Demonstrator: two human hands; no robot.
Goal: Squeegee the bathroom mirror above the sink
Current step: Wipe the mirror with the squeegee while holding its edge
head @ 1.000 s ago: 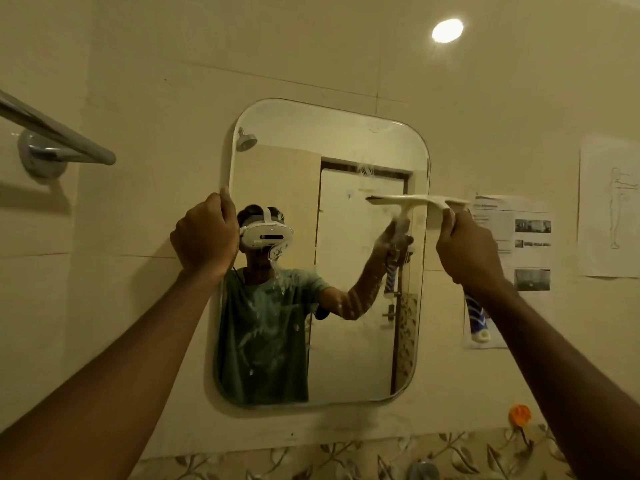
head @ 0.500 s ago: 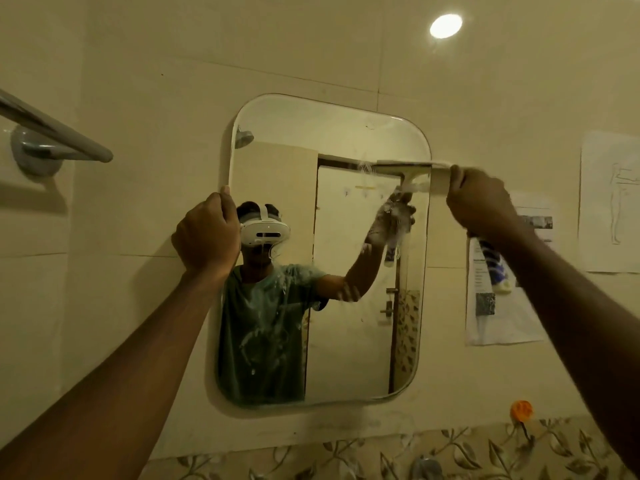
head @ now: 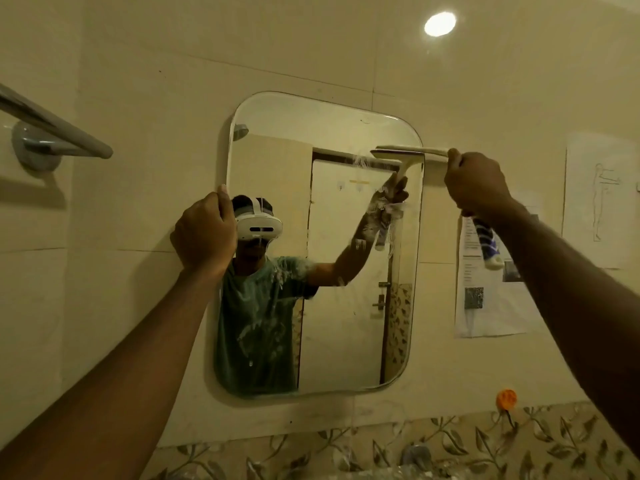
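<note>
A rounded rectangular mirror (head: 332,327) hangs on the tiled wall, streaked with white foam across its middle. My left hand (head: 204,233) grips the mirror's left edge at mid height. My right hand (head: 476,183) is closed around the handle of a white squeegee (head: 408,152). Its blade lies level against the glass near the upper right corner and sticks out past the right edge. A blue and white handle end hangs below my right fist.
A chrome towel bar (head: 55,128) juts out at the upper left. Paper sheets (head: 485,289) are stuck to the wall right of the mirror. An orange hook (head: 506,398) sits low right above the leaf-pattern tile border (head: 450,445). A ceiling light (head: 440,24) glows above.
My right hand has lifted the squeegee from the mirror's mid height up towards the upper right corner. The left hand has stayed on the left edge.
</note>
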